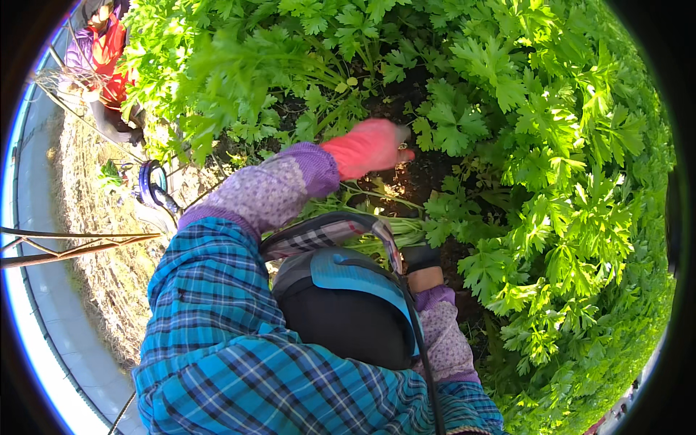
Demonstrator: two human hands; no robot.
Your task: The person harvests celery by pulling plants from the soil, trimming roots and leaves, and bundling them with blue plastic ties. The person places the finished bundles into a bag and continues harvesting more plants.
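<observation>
My left hand (365, 149), in a red glove and purple patterned sleeve cover, reaches over dark soil between leafy celery plants (457, 117). It is blurred, its thumb and fingertips pointing right, and its grip is unclear. Lower down, my right hand (423, 258) wears a dark glove, with a strip of bare wrist above the sleeve cover. Most of that hand is hidden. Beside it lies a bundle of pale green celery stalks (405, 229); I cannot tell whether the hand grips them.
A plaid band (326, 234) and a rounded black-and-blue item (348, 304) block part of the view. Dense celery rises on the right. At left are rusty metal rods (81, 247), dry straw (103, 261) and plastic sheeting (38, 152). Another person (106, 60) is at upper left.
</observation>
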